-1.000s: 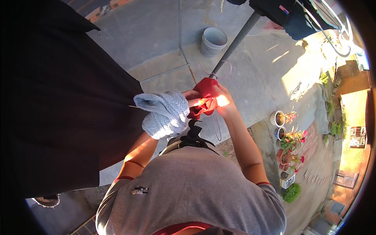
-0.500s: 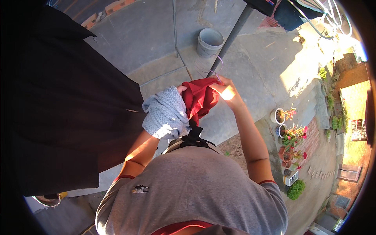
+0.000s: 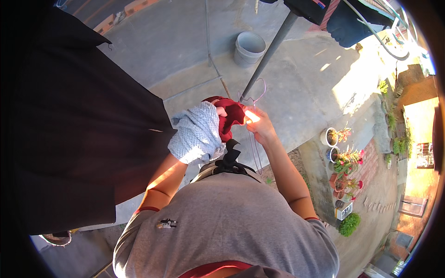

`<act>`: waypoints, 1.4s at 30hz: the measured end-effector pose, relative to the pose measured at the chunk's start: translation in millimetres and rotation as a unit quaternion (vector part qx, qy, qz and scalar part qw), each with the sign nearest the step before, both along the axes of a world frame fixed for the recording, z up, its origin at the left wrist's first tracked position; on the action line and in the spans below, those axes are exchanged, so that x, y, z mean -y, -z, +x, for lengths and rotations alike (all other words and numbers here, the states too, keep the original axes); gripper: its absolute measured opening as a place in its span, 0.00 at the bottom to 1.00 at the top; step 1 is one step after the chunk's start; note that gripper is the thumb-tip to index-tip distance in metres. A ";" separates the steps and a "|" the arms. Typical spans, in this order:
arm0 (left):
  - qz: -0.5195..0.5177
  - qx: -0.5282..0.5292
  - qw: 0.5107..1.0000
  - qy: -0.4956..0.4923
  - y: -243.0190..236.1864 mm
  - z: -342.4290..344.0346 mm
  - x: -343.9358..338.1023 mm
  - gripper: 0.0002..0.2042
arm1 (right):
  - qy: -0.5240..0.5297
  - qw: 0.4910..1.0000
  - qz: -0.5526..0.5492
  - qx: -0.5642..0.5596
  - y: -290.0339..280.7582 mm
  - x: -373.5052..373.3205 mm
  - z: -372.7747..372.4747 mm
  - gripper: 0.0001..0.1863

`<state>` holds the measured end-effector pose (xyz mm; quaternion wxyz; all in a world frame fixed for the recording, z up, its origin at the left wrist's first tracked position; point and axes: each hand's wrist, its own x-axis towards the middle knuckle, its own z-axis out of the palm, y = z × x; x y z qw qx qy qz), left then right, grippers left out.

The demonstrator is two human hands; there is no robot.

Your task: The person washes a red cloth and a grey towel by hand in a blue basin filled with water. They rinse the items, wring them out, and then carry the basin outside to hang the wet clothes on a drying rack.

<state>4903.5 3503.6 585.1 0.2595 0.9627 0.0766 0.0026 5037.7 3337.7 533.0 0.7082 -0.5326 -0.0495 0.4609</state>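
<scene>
A red garment (image 3: 230, 116) is bunched between both my hands at chest height. My left hand (image 3: 220, 112) grips its left side, with a light grey-blue knitted cloth (image 3: 197, 134) draped over that wrist and forearm. My right hand (image 3: 259, 125) holds the red garment's right side together with a thin wire hanger (image 3: 254, 99), whose loop rises above the hand and whose wire hangs below it. A large black cloth (image 3: 83, 120) hangs close on my left.
A grey metal pole (image 3: 269, 55) slants up from just behind my hands. A grey bucket (image 3: 249, 47) stands on the concrete floor beyond. Flower pots (image 3: 340, 157) line the ground at right. Dark clothes (image 3: 343, 16) hang at the top.
The red garment has shifted from my right hand toward the middle between both hands. The wire hanger has come into view at my right hand. The view has tilted slightly.
</scene>
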 end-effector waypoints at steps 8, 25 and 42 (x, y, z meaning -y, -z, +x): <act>-0.045 0.000 0.999 -0.019 7.9 5.8 -6.3 0.28 | -0.023 0.987 0.061 -0.146 -58.5 -21.3 -4.4 0.09; -0.001 0.007 0.993 -0.118 54.0 10.1 -3.0 0.21 | 0.106 0.907 -0.127 0.386 -52.1 91.0 -24.8 0.12; -0.101 -0.038 0.976 -0.189 45.7 19.9 -8.9 0.18 | 0.006 0.835 -0.239 0.495 -88.2 67.2 -52.3 0.11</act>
